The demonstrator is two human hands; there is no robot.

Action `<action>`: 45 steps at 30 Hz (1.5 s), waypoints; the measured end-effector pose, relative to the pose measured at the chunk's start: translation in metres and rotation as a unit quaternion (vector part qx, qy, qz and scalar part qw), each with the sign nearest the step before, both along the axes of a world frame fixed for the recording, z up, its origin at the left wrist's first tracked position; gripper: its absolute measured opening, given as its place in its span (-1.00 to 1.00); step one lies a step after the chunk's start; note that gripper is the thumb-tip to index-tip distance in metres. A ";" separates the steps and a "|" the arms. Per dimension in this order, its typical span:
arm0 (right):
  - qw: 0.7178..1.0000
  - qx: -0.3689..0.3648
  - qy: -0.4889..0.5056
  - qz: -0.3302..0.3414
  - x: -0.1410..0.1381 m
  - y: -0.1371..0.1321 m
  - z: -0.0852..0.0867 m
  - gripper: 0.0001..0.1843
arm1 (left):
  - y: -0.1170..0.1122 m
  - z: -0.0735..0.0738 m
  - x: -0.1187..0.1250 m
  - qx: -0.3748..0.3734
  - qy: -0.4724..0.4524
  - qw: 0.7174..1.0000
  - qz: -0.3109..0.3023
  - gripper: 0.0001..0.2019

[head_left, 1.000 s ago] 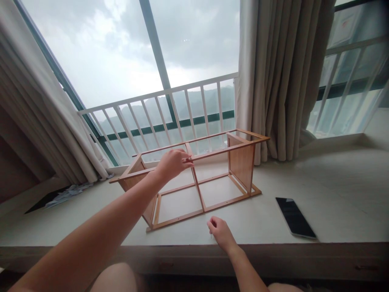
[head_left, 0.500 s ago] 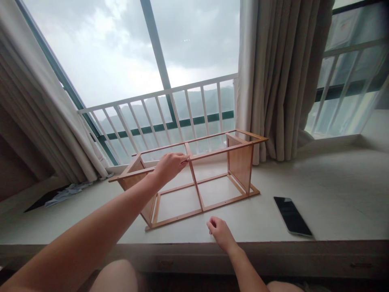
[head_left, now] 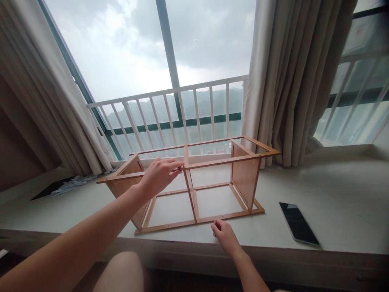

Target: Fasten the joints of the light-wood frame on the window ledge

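A wooden shelf frame (head_left: 246, 176) with thin rails and two solid end panels lies on a pale window ledge (head_left: 334, 194). My left hand (head_left: 159, 175) reaches out and rests on the frame's near top rail, fingers curled over it beside the middle upright. Just in front of the frame's bottom rail, my right hand (head_left: 226, 238) sits on the ledge, fingers closed in a pinch on something too small to make out.
A dark phone (head_left: 299, 229) lies face up on the ledge to the right. Beige curtains (head_left: 291, 81) hang at both sides. A white railing (head_left: 170, 117) runs behind the glass. Crumpled cloth (head_left: 73, 184) lies at the far left.
The view has shifted, so the frame sits lower and further right. My left hand slid slightly left along the top rail. The right hand stayed near the front edge.
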State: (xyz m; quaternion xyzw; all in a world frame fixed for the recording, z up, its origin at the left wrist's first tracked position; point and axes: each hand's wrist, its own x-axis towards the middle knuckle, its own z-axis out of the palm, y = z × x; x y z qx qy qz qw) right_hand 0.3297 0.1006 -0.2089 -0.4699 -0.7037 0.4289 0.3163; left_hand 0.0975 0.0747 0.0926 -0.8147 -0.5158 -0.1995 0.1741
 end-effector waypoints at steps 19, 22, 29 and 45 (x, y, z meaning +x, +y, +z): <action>0.997 0.035 0.042 0.052 0.012 -0.020 0.014 -0.61 | -0.059 -0.106 -0.019 0.083 -0.304 0.949 -0.024 -0.89; 0.995 0.077 0.057 0.023 0.022 -0.029 0.047 -0.64 | -0.061 -0.178 -0.025 -0.023 -0.374 0.926 0.035 -0.81; 0.954 0.295 0.033 -0.037 0.022 -0.033 0.212 -0.80 | -0.036 -0.261 -0.023 -0.172 -0.440 0.880 0.052 -0.77; 0.898 0.384 -0.161 0.140 -0.066 0.040 0.335 -0.79 | 0.013 -0.275 -0.002 -0.166 -0.443 0.881 0.002 -0.82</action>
